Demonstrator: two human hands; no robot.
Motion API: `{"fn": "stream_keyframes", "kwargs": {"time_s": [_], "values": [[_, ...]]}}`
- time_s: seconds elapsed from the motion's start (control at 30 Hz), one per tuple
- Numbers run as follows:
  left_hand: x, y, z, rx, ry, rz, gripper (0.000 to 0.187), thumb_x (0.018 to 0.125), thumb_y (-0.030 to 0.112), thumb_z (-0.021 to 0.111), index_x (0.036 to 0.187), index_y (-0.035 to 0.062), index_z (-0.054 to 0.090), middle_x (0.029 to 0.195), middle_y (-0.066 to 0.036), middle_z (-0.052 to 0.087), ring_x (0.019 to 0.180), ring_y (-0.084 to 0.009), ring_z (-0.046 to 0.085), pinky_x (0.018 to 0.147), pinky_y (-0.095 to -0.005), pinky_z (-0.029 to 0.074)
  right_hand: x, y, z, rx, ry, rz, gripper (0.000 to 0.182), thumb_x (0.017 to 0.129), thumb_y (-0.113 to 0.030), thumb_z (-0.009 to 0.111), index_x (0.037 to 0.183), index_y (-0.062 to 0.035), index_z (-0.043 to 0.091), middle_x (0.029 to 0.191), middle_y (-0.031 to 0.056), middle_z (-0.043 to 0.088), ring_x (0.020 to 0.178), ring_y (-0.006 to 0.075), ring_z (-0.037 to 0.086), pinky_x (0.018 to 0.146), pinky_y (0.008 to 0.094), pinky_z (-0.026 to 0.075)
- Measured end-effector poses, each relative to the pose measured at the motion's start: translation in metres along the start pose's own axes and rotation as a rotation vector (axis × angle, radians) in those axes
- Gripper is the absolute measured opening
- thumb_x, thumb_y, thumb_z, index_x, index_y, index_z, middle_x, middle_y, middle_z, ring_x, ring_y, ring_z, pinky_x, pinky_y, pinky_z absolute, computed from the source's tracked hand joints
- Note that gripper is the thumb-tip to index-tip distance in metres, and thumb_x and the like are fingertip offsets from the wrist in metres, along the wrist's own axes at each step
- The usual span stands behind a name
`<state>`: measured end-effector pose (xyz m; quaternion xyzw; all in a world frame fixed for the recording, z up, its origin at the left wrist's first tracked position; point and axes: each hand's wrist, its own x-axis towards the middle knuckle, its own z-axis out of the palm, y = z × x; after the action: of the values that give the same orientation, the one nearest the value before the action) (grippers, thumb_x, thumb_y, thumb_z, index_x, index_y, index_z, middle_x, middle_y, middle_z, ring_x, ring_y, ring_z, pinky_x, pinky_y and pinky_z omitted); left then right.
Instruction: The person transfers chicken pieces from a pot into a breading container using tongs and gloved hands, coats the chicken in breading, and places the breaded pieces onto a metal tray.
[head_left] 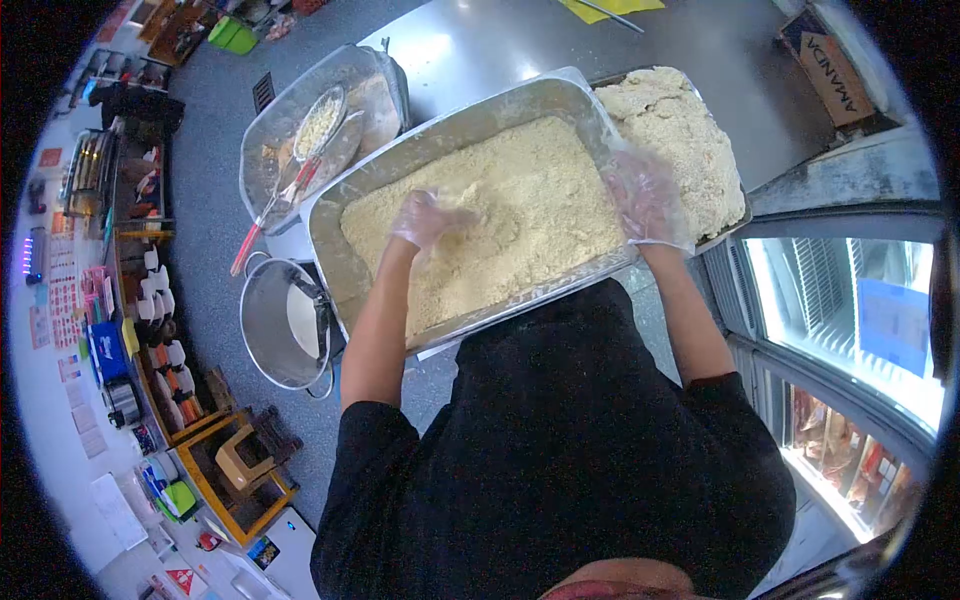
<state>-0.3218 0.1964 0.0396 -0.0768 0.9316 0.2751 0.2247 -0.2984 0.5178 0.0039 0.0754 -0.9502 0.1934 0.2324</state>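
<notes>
A deep metal pan (345,190) lies tilted in front of me, holding a thick bed of pale yellow crumbs (540,190). My left hand (432,218), in a clear plastic glove, is down at the crumbs near the pan's left part, its fingers stretched to the right. Over the pan's right wall is my right hand (645,195), also gloved and blurred by motion; how its fingers are set cannot be made out. Just beyond it sits a tray (742,205) piled with crumb-coated pieces (685,140).
At the left of the pan stands a clear tub (262,135) with a red-handled strainer (300,165) across it. Below that is a metal pot (265,330) with white contents. A steel table (470,40) extends behind, and a lit glass-doored cabinet (840,300) is close on my right.
</notes>
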Motion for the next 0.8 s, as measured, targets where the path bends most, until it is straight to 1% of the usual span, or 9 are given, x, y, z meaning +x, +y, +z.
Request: {"fn": "stream_keyframes", "kwargs": {"time_s": [0.1,0.17,0.33,0.4,0.5,0.53,0.6,0.7,0.8], "values": [[-0.011,-0.002,-0.027,0.178,0.014,0.108,0.065,0.058,0.047,0.079,0.094,-0.0043,0.064,0.085,-0.023,0.065,0.080,-0.0296,0.064,0.071,-0.0386,0.050,0.015,-0.025,-0.020,0.055,-0.022,-0.001,0.040,0.087,-0.040,0.054,0.114,-0.0117,0.059,0.111,0.0098,0.058,0.107,0.0287,0.050,0.095,0.0390,0.038],[-0.019,-0.011,-0.037,0.148,0.247,0.320,0.054,0.060,0.042,0.079,0.087,-0.0026,0.064,0.076,-0.018,0.064,0.068,-0.0245,0.062,0.065,-0.0373,0.050,0.024,-0.057,-0.020,0.209,-0.106,-0.172,0.044,0.082,-0.042,0.060,0.114,-0.0118,0.059,0.114,0.0083,0.057,0.109,0.0274,0.050,0.094,0.0377,0.039],[-0.067,0.023,-0.084,0.208,0.221,0.301,0.047,0.060,0.034,0.079,0.090,-0.0007,0.065,0.072,-0.014,0.063,0.063,-0.0243,0.059,0.063,-0.0367,0.049,0.045,-0.130,0.035,0.606,-0.291,-0.387,0.063,0.068,-0.045,0.074,0.119,-0.0117,0.057,0.127,0.0081,0.053,0.117,0.0267,0.049,0.101,0.0371,0.036],[-0.076,0.025,-0.090,0.188,0.205,0.261,0.047,0.060,0.031,0.079,0.093,0.0000,0.066,0.073,-0.013,0.064,0.065,-0.0235,0.060,0.064,-0.0354,0.049,0.051,-0.156,0.044,1.029,-0.582,-0.201,0.066,0.066,-0.045,0.077,0.120,-0.0115,0.057,0.125,0.0074,0.056,0.112,0.0247,0.054,0.099,0.0341,0.039],[-0.079,0.017,-0.093,0.283,0.243,0.293,0.045,0.062,0.029,0.079,0.098,0.0049,0.067,0.075,-0.012,0.064,0.068,-0.0195,0.061,0.068,-0.0346,0.050,0.067,-0.171,0.031,0.968,-0.941,-0.140,0.079,0.068,-0.031,0.080,0.130,0.0010,0.043,0.126,0.0152,0.053,0.101,0.0245,0.061,0.087,0.0329,0.049],[-0.079,0.013,-0.092,0.216,0.202,0.290,0.048,0.063,0.029,0.079,0.102,0.0035,0.065,0.078,-0.011,0.065,0.071,-0.0189,0.061,0.070,-0.0345,0.050,0.063,-0.170,0.049,0.966,-0.953,-0.155,0.079,0.068,-0.031,0.080,0.130,0.0010,0.043,0.126,0.0152,0.053,0.101,0.0245,0.061,0.087,0.0329,0.049],[-0.072,-0.009,-0.084,0.141,0.166,0.283,0.052,0.065,0.028,0.079,0.106,0.0021,0.063,0.081,-0.011,0.066,0.074,-0.0183,0.061,0.071,-0.0344,0.050,0.052,-0.158,0.099,1.457,-1.051,0.253,0.052,0.066,-0.034,0.080,0.109,-0.0103,0.064,0.100,0.0044,0.067,0.090,0.0157,0.062,0.082,0.0276,0.048],[-0.052,-0.058,-0.046,-0.338,0.201,0.401,0.063,0.062,0.036,0.080,0.109,-0.0012,0.060,0.095,-0.018,0.066,0.080,-0.0285,0.062,0.074,-0.0379,0.049,0.056,-0.158,0.075,0.908,-0.915,0.089,0.043,0.069,-0.027,0.080,0.106,-0.0090,0.066,0.096,0.0045,0.068,0.085,0.0153,0.063,0.077,0.0284,0.050],[-0.066,-0.057,-0.006,-0.573,0.199,0.254,0.065,0.066,0.033,0.079,0.115,-0.0031,0.057,0.099,-0.014,0.066,0.084,-0.0231,0.063,0.076,-0.0356,0.050,0.052,-0.159,0.058,1.286,-0.976,0.395,0.038,0.074,-0.022,0.076,0.107,-0.0077,0.064,0.099,0.0052,0.067,0.087,0.0160,0.063,0.077,0.0308,0.050]]}}
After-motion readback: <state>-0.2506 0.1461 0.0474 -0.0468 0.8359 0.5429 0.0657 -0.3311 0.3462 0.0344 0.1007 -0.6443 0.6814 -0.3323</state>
